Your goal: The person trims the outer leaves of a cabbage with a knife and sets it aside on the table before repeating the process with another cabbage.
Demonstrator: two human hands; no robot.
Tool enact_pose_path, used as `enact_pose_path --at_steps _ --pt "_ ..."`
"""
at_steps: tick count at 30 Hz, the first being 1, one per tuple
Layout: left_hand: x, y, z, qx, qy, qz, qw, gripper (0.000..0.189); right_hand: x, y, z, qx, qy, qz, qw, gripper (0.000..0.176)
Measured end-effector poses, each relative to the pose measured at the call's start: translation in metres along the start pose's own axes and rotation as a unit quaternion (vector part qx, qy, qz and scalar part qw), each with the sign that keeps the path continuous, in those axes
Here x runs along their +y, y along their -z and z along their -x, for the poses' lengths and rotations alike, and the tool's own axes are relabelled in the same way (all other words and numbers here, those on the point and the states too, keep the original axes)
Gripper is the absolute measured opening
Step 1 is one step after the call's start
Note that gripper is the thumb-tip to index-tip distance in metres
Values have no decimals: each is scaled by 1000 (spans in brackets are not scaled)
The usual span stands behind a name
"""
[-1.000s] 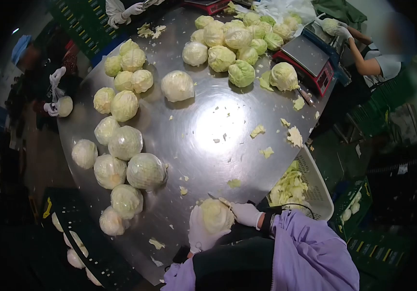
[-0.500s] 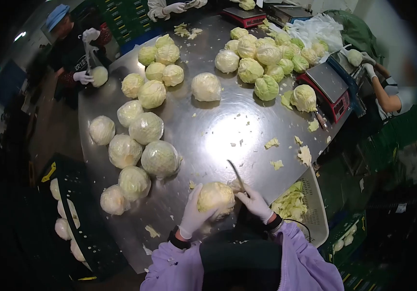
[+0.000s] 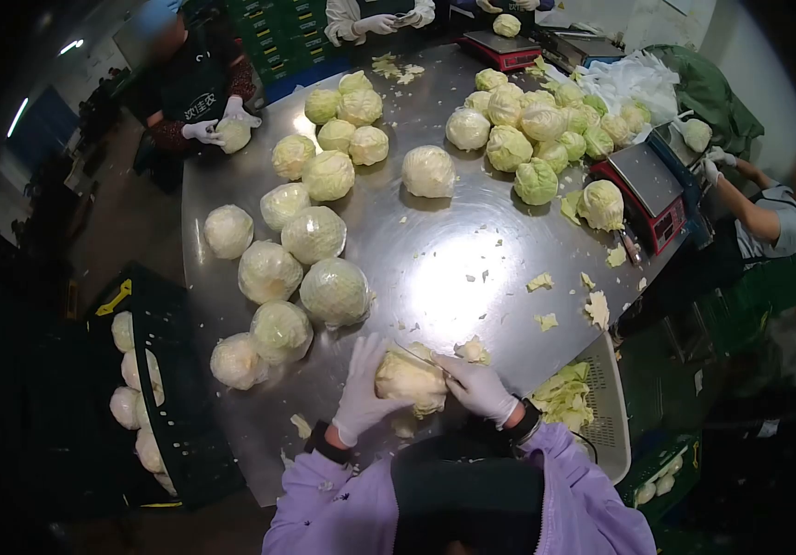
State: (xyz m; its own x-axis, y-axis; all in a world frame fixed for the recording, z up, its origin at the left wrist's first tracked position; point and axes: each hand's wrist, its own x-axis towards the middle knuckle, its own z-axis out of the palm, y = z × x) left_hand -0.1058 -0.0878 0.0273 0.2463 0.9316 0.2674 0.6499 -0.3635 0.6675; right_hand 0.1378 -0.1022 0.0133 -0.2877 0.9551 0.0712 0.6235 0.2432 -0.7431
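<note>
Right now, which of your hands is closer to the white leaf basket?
Right. The right hand holds the knife left of the basket; the left hand is farther off, on the cabbage's left side.

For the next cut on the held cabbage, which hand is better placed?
Probably the right: the right hand holds the knife, blade over the cabbage; the left hand has no tool and rests against the cabbage's side.

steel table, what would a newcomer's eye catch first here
Probably the glaring patch of light at the middle of the steel table, with pale cabbages heaped beyond it and plastic-wrapped ones along its left side. Next, at the near edge, the gloved left hand steadies a cabbage while the right holds a knife against it.
</note>
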Motion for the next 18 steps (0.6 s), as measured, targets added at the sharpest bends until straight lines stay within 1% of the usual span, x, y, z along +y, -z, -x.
enact_pose_path --at_steps 1,2,3,5,6,7,9,10,11,13,14,15,17,18 --pt "-16 -7 -5 -76 -16 68 995 78 2 1 2 1 43 -36 998 42" --pt "-22 -8 -13 -150 -34 138 979 80 -1 8 5 -14 -2 -42 999 39" --pt "-23 -9 -14 -151 -41 139 978 80 2 9 10 -8 -4 -39 999 39" --pt "-5 1 -11 -165 8 56 985 85 3 7 30 46 -79 -7 996 35" --pt "11 4 -8 -177 96 55 978 75 -1 7 38 -14 -173 -71 982 32" --pt "17 -2 0 -184 97 58 976 75 -4 -1 43 -14 -181 -72 981 32" --pt "26 -13 23 -77 134 -51 987 63 -14 -22 54 77 -97 -84 989 32" --pt "23 -19 27 -56 133 -66 987 56 -24 -23 53 100 -79 -74 989 37" --pt "17 -27 30 -61 139 -66 986 56 -28 -26 52 95 -84 -77 989 37" --pt "11 -37 28 48 139 27 989 62 -31 -29 51 114 -85 -9 990 46" --pt "13 -36 28 11 162 34 986 66 -27 -34 51 93 -79 18 992 52" --pt "16 -36 27 10 161 35 986 66 -28 -35 51 94 -80 19 992 52" --pt "19 -36 24 -32 144 -31 989 69 -33 -35 45 62 -119 42 990 54" --pt "20 -35 23 -36 142 -29 989 69 -31 -38 43 64 -123 43 989 54"
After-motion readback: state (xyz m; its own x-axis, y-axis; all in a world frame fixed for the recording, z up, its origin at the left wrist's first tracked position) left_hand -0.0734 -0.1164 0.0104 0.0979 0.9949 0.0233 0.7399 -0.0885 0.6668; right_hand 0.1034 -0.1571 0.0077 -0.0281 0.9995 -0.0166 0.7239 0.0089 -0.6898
